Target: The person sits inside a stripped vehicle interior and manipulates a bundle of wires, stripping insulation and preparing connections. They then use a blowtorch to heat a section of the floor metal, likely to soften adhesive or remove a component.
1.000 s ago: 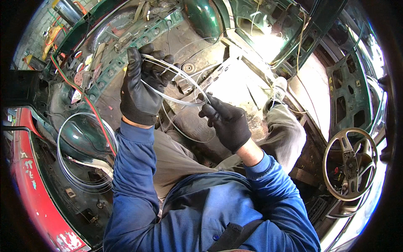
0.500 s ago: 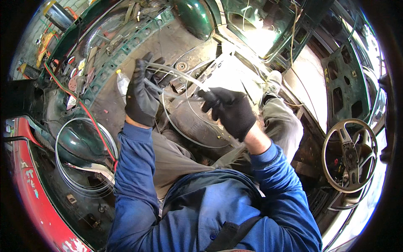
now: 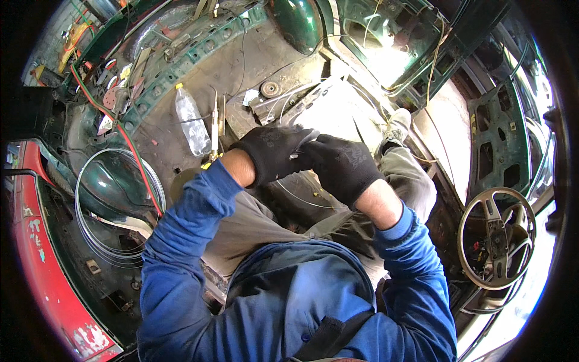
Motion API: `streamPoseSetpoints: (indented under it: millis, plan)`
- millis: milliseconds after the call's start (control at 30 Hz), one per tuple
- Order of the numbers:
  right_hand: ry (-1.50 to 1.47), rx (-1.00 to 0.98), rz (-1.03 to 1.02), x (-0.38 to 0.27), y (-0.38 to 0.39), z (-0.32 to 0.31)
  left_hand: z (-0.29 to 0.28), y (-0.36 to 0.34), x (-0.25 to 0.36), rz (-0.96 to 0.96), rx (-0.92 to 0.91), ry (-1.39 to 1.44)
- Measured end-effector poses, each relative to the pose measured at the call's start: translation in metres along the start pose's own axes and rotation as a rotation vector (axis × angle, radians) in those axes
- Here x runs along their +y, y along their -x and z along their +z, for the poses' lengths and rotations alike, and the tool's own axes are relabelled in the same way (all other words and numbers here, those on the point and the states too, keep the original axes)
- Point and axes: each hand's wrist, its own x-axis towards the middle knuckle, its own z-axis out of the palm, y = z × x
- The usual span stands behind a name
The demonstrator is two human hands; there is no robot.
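Note:
My left hand (image 3: 269, 154) and my right hand (image 3: 342, 166), both in black gloves, meet at the middle with fingers curled around thin pale tubing (image 3: 295, 155), mostly hidden between them. A thin line (image 3: 307, 202) curves below them. Just left of my hands, a plastic bottle (image 3: 192, 123) with a yellow cap lies beside a slim metal tool (image 3: 215, 120) with yellow fittings.
I sit inside a stripped green car body (image 3: 139, 108). A wire coil (image 3: 78, 205), red-and-green hoses (image 3: 129, 140) and sanding discs (image 3: 110, 98) are at left. A steering wheel (image 3: 464, 238) is at right, a round metal part (image 3: 270, 88) ahead, a red panel (image 3: 42, 253) far left.
My hands have come down and together from holding a wide loop raised, which is now mostly hidden. My left hand has turned inward, uncovering the bottle and slim tool.

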Motion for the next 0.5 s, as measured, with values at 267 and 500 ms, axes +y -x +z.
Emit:
streamPoseSetpoints:
  millis: [267, 500]
  plan:
    - [0.183, 0.17, -0.218, 0.027, 0.007, -0.035, -0.002, 0.001, -0.028, 0.04, -0.077, 0.482]
    - [-0.218, 0.494, 0.024, 0.016, -0.005, -0.085, -0.031, 0.024, -0.014, -0.009, 0.209, 1.081]
